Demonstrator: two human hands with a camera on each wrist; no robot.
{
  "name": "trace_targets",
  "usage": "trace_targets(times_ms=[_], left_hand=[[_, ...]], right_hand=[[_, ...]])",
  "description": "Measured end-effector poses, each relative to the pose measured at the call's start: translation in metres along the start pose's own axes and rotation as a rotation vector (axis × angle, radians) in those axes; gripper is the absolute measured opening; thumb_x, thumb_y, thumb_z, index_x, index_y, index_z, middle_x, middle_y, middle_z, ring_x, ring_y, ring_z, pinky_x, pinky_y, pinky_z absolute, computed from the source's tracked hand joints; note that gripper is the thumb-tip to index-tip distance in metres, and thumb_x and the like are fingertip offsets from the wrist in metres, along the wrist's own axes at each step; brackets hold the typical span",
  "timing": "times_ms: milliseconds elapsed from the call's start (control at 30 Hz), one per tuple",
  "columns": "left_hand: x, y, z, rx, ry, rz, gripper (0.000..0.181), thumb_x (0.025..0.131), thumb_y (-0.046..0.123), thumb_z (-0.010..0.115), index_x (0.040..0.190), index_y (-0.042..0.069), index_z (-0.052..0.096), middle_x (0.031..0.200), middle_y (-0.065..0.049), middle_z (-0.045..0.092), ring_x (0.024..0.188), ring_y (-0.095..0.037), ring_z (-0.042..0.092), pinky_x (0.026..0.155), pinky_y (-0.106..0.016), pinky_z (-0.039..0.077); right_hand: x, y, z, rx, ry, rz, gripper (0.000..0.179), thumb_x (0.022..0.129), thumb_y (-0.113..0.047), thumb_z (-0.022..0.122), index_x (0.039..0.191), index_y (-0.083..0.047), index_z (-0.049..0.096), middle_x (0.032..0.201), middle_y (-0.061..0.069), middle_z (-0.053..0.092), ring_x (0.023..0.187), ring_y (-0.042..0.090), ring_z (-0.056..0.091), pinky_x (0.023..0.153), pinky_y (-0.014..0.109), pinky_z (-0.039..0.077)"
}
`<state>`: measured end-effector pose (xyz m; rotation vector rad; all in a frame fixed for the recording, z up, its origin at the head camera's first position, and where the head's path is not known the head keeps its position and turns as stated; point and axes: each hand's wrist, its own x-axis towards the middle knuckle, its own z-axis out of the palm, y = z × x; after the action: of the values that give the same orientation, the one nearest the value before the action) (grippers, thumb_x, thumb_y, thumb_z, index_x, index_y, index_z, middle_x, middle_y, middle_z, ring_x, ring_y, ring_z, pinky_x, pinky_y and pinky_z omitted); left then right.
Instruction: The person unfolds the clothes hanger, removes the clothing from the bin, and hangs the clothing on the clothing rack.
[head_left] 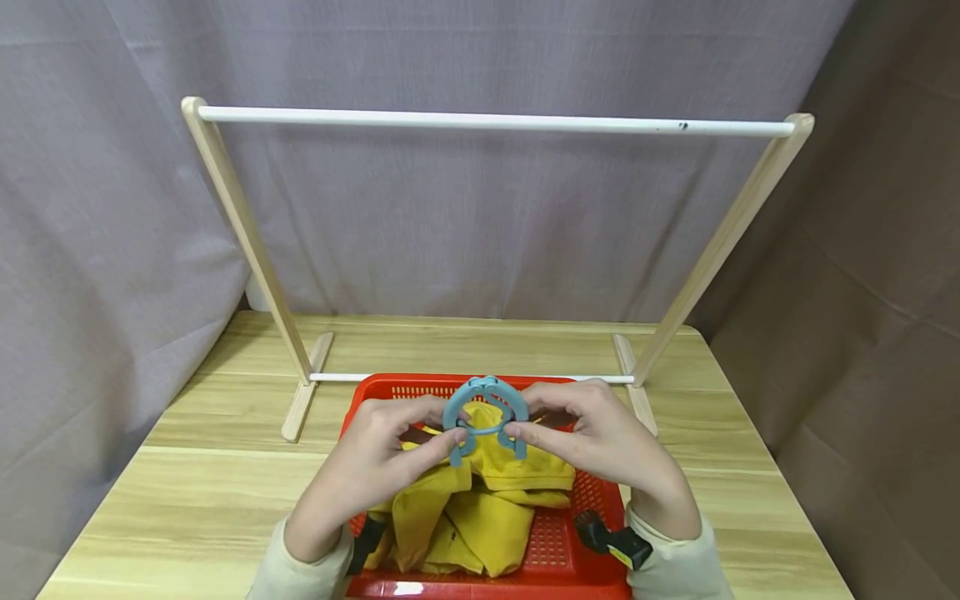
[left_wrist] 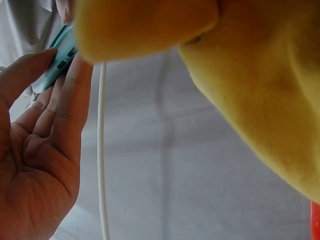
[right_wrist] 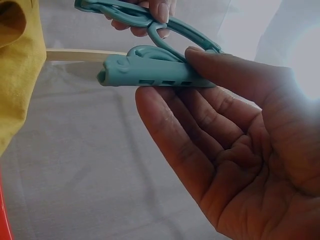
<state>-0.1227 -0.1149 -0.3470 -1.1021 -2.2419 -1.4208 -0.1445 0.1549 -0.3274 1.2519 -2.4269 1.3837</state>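
Hands (head_left: 386,446) (head_left: 600,429) pinch hanger (head_left: 487,431), seemingly upright, ends down.

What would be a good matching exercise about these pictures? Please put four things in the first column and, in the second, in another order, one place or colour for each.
1. hanger
2. yellow cloth
3. basket
4. upper rod

A. red
B. lying in the basket
C. white
D. held by the left hand and the right hand

Right pairs: 1-D, 2-B, 3-A, 4-C
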Motion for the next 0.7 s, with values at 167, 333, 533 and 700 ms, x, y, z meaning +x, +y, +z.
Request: trace_targets(times_ms=[167, 333, 533, 700], left_hand=[[0.0004, 0.0018, -0.0012, 0.003, 0.0, -0.01, 0.012, 0.093, 0.015, 0.074, 0.105, 0.015, 0.074, 0.087, 0.008, 0.074, 0.071, -0.005, 0.069, 0.057, -0.019, 0.056], [0.0006, 0.0031, -0.0025, 0.008, 0.003, -0.017, 0.01, 0.093, 0.016, 0.074, 0.103, 0.017, 0.074, 0.086, 0.01, 0.073, 0.073, -0.006, 0.069, 0.059, -0.019, 0.057], [-0.0001, 0.0027, -0.0029, 0.021, 0.008, -0.021, 0.011, 0.092, 0.016, 0.075, 0.103, 0.017, 0.074, 0.087, 0.01, 0.073, 0.073, -0.003, 0.068, 0.059, -0.02, 0.056], [-0.0012, 0.0009, -0.0025, 0.037, 0.014, -0.002, 0.012, 0.092, 0.015, 0.076, 0.104, 0.017, 0.074, 0.086, 0.01, 0.073, 0.073, -0.002, 0.067, 0.059, -0.019, 0.056]], right_hand=[[0.0, 0.0, -0.0005, -0.001, 0.008, 0.002, 0.006, 0.09, -0.017, 0.078, 0.093, -0.019, 0.072, 0.085, -0.011, 0.071, 0.068, 0.009, 0.064, 0.059, 0.03, 0.058], [0.0005, -0.0007, -0.0014, 0.002, 0.009, 0.006, 0.006, 0.091, -0.017, 0.077, 0.094, -0.019, 0.073, 0.085, -0.012, 0.071, 0.069, 0.009, 0.065, 0.058, 0.028, 0.057], [-0.0012, -0.0005, -0.0031, -0.014, 0.024, 0.013, 0.011, 0.09, -0.015, 0.078, 0.094, -0.023, 0.072, 0.084, -0.015, 0.07, 0.069, 0.009, 0.064, 0.057, 0.027, 0.056], [-0.0023, -0.0008, -0.0042, -0.018, 0.03, 0.016, 0.01, 0.089, -0.016, 0.078, 0.095, -0.021, 0.073, 0.085, -0.015, 0.07, 0.07, 0.009, 0.064, 0.058, 0.027, 0.055]])
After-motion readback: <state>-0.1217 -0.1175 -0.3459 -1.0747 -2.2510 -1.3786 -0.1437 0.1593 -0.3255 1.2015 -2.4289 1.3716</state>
